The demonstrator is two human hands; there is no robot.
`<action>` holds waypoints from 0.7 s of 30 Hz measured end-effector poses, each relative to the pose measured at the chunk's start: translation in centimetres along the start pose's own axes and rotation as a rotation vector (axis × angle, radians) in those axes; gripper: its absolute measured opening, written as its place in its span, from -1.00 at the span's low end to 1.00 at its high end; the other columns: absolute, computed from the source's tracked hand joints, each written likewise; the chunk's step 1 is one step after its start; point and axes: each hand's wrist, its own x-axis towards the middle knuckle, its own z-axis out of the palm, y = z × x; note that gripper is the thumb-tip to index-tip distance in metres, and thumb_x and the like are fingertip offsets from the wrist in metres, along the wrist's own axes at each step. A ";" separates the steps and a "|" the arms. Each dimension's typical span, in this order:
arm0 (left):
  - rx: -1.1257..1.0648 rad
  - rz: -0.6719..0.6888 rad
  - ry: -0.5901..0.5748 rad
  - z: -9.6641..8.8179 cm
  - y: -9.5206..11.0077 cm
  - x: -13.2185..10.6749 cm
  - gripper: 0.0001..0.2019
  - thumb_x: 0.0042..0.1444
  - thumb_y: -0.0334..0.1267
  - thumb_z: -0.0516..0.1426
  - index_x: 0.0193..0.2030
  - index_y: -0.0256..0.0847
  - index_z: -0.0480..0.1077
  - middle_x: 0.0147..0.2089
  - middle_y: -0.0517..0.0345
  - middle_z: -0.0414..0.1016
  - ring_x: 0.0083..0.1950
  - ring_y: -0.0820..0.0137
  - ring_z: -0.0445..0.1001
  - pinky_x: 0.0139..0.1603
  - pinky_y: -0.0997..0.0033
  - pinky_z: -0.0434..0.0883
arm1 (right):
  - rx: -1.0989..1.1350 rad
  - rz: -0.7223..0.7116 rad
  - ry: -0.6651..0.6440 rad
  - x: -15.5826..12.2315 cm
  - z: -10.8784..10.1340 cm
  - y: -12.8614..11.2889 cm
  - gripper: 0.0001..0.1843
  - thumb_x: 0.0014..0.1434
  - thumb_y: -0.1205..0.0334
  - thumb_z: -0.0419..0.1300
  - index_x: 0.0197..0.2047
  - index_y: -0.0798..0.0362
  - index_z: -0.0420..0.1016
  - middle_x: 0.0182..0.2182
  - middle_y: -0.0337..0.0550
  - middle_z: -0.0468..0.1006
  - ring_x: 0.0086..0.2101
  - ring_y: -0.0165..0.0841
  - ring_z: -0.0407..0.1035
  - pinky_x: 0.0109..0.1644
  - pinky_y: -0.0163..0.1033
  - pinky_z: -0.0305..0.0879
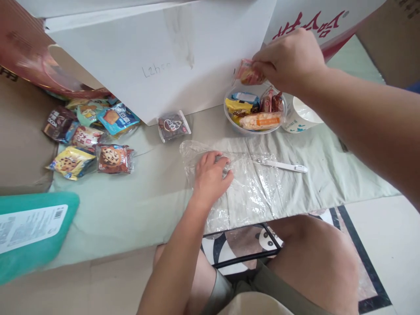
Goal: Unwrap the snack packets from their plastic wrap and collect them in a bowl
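My right hand (288, 59) is raised above a clear bowl (229, 120) of wrapped snacks and pinches a small pink snack packet (246, 73). My left hand (211, 175) presses, fingers curled, on the left edge of a clear zip bag (252, 188) lying flat on the pale green cloth (131, 205). The bag's white zip slider (285, 166) lies at its far right corner. A dark chocolate snack packet (173, 126) lies alone just beyond the bag.
A heap of snack packets (88, 140) lies at the left. A big white box (157, 57) stands behind. A white cup (300, 116) sits right of the bowl. A teal package (29, 232) lies near left. My bare knees are at the bottom.
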 end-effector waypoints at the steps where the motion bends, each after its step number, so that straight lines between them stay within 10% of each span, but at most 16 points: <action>1: 0.001 -0.004 -0.001 0.0 0.0 0.0 -0.77 0.24 -0.29 0.18 0.01 -0.10 0.55 0.25 -0.07 0.47 0.37 0.06 0.37 0.40 -0.06 0.36 | -0.073 0.027 -0.066 0.4 -0.1 -0.1 -0.70 0.17 0.40 0.34 -0.59 0.06 0.52 -0.68 -0.44 0.39 -0.46 -0.51 0.31 -0.21 -0.22 -0.05; 6: 0.007 0.001 0.005 0.2 -0.1 0.0 -0.78 0.25 -0.29 0.17 0.00 -0.07 0.55 0.26 -0.03 0.47 0.37 0.07 0.37 0.43 -0.07 0.35 | -0.268 0.240 -0.281 2.3 -0.9 -0.7 -0.74 0.19 0.24 0.33 -0.53 0.11 0.57 -0.78 -0.47 0.01 -0.43 -0.52 0.23 -0.26 -0.22 -0.09; 10: -0.009 0.010 0.011 0.1 -0.1 0.0 -0.78 0.24 -0.29 0.18 -0.01 -0.08 0.55 0.26 -0.04 0.48 0.37 0.06 0.37 0.43 -0.08 0.35 | -0.253 0.343 -0.238 1.8 -1.3 -0.9 -0.86 0.22 0.31 0.28 -0.20 0.12 0.69 -0.68 -0.54 0.21 -0.50 -0.60 0.10 -0.37 -0.37 -0.03; 16: -0.010 0.017 0.005 0.0 0.1 -0.1 -0.77 0.24 -0.30 0.17 0.00 -0.10 0.56 0.23 -0.06 0.49 0.35 0.06 0.39 0.42 -0.05 0.35 | -0.262 0.511 -0.318 0.5 -0.5 0.8 -0.83 -0.02 0.33 0.44 -0.54 0.18 0.57 -0.72 -0.48 0.21 -0.54 -0.64 0.15 -0.55 -0.41 -0.27; 21: 0.005 0.019 0.028 0.3 0.0 0.0 -0.76 0.25 -0.30 0.17 0.01 -0.11 0.57 0.22 -0.07 0.49 0.34 0.05 0.39 0.40 -0.04 0.36 | -0.288 0.523 -0.450 1.3 -2.2 0.5 -0.73 0.01 0.17 0.41 -0.24 0.16 0.75 -0.43 -0.30 0.53 -0.24 -0.40 0.43 -0.29 -0.26 0.13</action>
